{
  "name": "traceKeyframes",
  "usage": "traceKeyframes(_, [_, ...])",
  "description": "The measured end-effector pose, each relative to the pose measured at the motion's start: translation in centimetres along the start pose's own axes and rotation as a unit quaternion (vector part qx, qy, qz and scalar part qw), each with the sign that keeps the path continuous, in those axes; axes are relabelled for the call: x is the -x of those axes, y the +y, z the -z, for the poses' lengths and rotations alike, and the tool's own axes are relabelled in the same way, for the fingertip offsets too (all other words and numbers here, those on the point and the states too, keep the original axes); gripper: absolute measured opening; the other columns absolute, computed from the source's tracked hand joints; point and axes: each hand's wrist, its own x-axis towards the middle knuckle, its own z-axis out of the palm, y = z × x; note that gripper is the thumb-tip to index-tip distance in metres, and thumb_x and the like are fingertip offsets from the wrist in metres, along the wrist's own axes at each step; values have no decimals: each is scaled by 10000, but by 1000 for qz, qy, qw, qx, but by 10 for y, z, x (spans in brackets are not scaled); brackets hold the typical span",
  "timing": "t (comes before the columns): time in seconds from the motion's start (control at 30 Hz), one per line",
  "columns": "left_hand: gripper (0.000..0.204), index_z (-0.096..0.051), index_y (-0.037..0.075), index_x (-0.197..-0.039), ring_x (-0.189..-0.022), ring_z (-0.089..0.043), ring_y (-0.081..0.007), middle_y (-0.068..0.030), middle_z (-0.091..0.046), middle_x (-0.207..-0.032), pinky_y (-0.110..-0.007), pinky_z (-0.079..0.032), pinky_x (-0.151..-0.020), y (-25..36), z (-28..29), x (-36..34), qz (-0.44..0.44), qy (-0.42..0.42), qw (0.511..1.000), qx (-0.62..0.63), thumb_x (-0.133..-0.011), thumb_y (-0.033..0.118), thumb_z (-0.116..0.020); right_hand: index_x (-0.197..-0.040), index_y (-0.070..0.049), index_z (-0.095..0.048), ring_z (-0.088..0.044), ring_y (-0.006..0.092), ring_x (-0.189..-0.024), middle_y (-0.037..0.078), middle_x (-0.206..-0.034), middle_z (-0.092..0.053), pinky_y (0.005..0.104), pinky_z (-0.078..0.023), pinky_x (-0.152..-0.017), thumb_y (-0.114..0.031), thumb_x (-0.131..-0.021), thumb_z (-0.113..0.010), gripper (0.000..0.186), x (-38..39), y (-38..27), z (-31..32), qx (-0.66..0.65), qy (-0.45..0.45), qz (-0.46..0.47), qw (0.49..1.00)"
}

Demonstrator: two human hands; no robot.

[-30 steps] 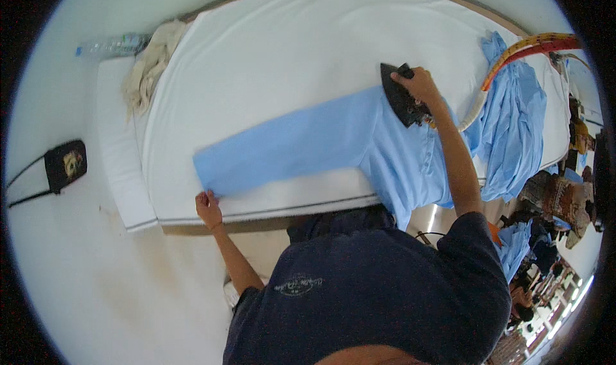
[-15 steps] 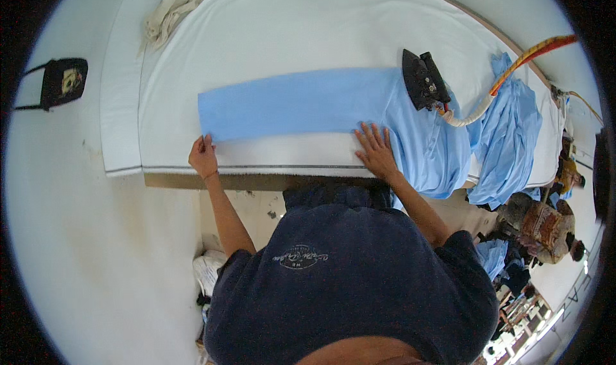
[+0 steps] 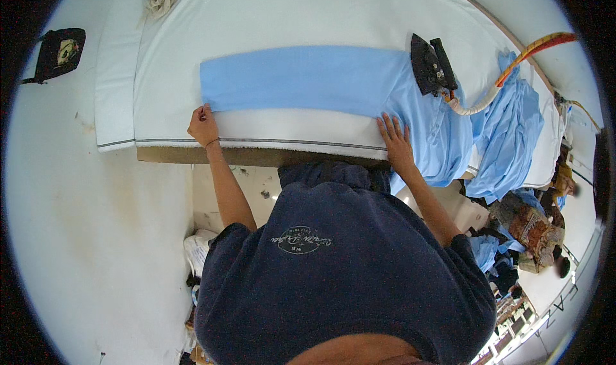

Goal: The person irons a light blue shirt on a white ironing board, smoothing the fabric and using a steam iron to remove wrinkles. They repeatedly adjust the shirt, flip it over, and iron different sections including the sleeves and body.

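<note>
The blue shirt (image 3: 439, 137) is lying on the white surface (image 3: 276, 18), right in front of the person, with one long sleeve (image 3: 295, 79) stretching out to the left. The left hand (image 3: 203, 127) is pinching the near corner of the sleeve's end between thumb and fingers. The right hand (image 3: 396, 144) is lying palm down with its fingers spread, and the tips are touching the sleeve's near edge, close to the body of the shirt.

From where I am standing, the sleeve is looking nice and flat, so that part is seeming mostly done. The body is looking all crinkly and is drooping over the front edge, so I am guessing that part is not done yet.

The dark iron (image 3: 433, 67) is resting by the shoulder with nobody holding it, and its pale and orange cord (image 3: 475, 110) is curling away to the right. Another blue heap (image 3: 513, 124) is sitting over there, all bunched up.
</note>
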Motion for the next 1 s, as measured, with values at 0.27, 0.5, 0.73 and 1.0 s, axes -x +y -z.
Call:
traceKeyframes(0.27, [274, -709, 8, -1068, -675, -633, -158, -81, -698, -759, -309, -528, -686, -12, 12, -5, 41, -106, 994, 5, -913, 232, -734, -1373, -92, -568, -528, 369, -1294, 182, -1383, -585, 424, -394, -1109, -208, -933, -646, 462, -77, 74, 92, -228, -32, -32, 973])
traceKeyframes(0.5, [303, -688, -46, -1149, -821, -659, -125, -68, -728, -916, -277, -537, -782, -28, 27, -11, 129, -214, 945, 209, -943, 176, -708, -1243, 7, -637, -686, 301, -957, 207, -1016, -708, 428, -541, -854, -524, -905, -694, 633, -167, 225, 108, -426, 67, -218, 875])
traceKeyframes(0.73, [310, -688, -55, -1140, -828, -676, -123, -89, -733, -925, -281, -542, -776, -11, 30, -15, 182, -222, 945, 159, -958, 197, -699, -964, 41, -723, -717, 344, -777, 204, -811, -726, 459, -541, -738, -689, -802, -712, 747, -179, 159, 122, -213, 82, -237, 944])
traceKeyframes(1.0, [247, -715, -24, -1067, -759, -645, -128, -82, -719, -858, -282, -532, -744, -22, 24, -8, 131, -138, 968, 166, -958, 196, -693, -847, -14, -718, -671, 455, -788, 231, -794, -695, 524, -514, -722, -653, -846, -645, 643, -141, -69, 95, -214, -134, 37, 967])
